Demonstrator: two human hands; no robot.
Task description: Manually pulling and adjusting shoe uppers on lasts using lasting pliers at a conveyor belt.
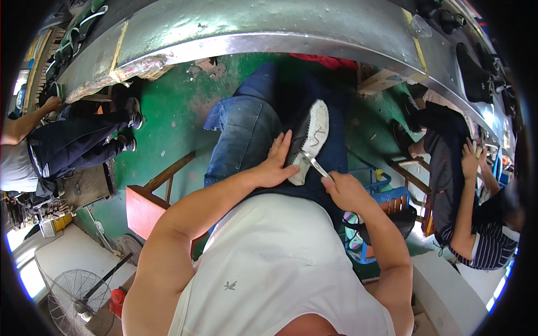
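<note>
Above the green floor (pixel 162 112) runs a metal bench (pixel 252 25); at right, a blue frame (pixel 392 195) (basket or seat, I cannot tell) holds footwear (pixel 353 238). On the lap (pixel 241 134), 1 black-and-white shoe (pixel 317 131) lies against the left hand (pixel 273 165), thumb spread; the right hand (pixel 346 193) grips a metal tool (pixel 316 166) against it.

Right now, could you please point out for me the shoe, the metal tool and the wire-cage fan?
Shoe (pixel 315 136): head view, on the middle of its pale sole.
Metal tool (pixel 318 167): head view, on its shaft.
Wire-cage fan (pixel 83 308): head view, near its hub.
</note>
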